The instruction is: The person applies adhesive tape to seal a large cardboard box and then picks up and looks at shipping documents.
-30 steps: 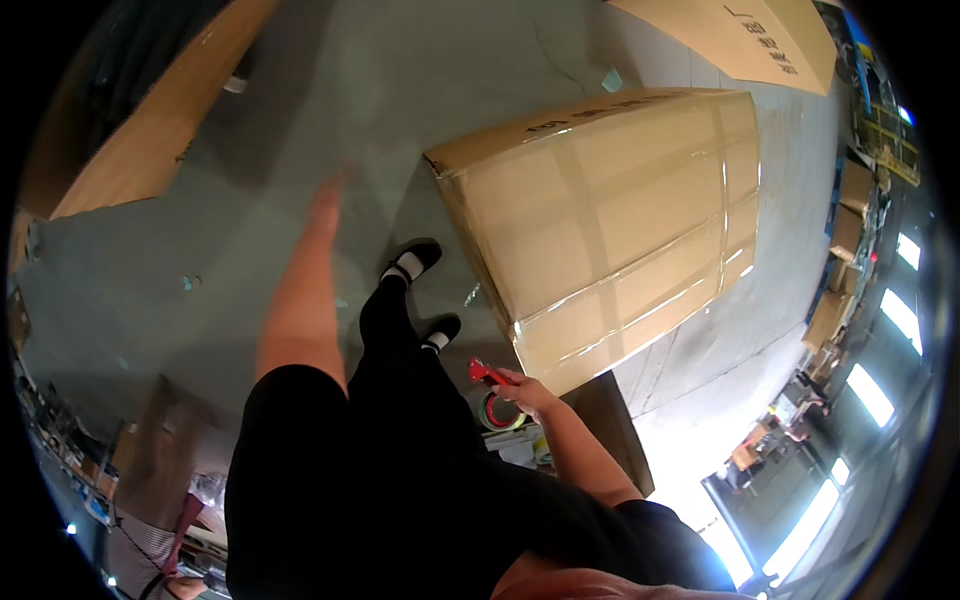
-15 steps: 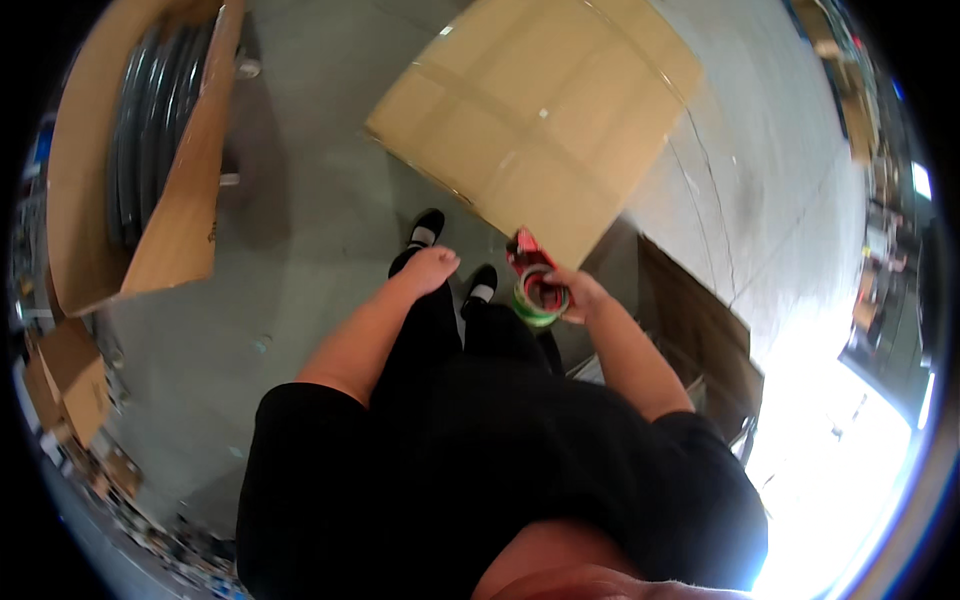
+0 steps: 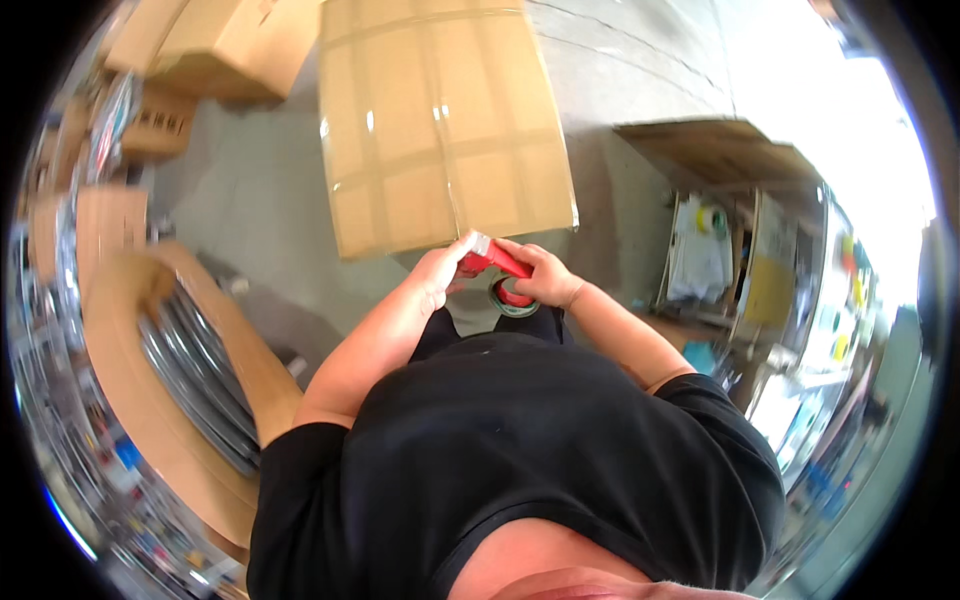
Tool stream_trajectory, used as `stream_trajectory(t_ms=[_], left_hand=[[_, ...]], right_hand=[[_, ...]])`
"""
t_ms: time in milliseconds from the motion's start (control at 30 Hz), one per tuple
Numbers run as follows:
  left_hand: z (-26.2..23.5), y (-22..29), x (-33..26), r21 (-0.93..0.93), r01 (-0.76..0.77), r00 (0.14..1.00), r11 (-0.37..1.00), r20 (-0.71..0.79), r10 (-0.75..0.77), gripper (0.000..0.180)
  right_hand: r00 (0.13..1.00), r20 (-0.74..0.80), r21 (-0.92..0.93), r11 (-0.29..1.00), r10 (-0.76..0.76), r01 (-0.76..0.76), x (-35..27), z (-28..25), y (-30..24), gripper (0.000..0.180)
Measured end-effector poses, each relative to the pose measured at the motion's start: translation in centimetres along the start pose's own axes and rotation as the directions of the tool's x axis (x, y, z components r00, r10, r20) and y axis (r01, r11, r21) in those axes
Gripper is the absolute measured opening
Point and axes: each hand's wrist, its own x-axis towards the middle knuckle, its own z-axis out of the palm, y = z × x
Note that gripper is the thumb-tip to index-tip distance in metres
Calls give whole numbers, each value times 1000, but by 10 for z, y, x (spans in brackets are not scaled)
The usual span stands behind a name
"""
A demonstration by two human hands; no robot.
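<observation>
Here, at the centre of the frame, the right hand (image 3: 548, 280) is closed around a red tape gun (image 3: 511, 258), its fingers wrapped over the body. The left hand (image 3: 440, 272) is at the gun's other end, thumb and fingers bent in close to a pale patch there; whether it grips the gun or only touches it, I cannot tell. The tape gun slants down to the right, with a roll of tape (image 3: 512, 309) hanging below it, ring-shaped, red inside and greenish at the rim. Just above the hands, a big brown box (image 3: 445, 130) fills the upper middle, its flat face crossed by long and crosswise bands of tape that glint in spots. At the lower left stands an open carton (image 3: 125, 350) with curved grey tubes (image 3: 190, 365) inside.
</observation>
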Motion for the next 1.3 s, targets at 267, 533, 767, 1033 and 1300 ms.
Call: stream_trajectory(t_ms=[267,533,767,1033,1300], left_hand=[[17,10,43,41,314,915,949,255,-314,36],[170,-37,142,872,-76,923,483,245,-297,25],[326,22,378,588,-268,925,-763,379,-33,35],[340,18,462,71,2,996,-997,-92,-4,43],[196,81,407,439,-235,722,-867,676,147,75]], right_hand=[[824,-492,192,958,281,-212,-67,68,-8,70],[477,-632,510,791,611,-337,-158,66,81,65],[340,-487,787,573,805,-228,-181,77,288,67],[615,-284,950,302,735,77,-53,127,379,70],[602,-225,938,3,766,347,72,174,301,71]])
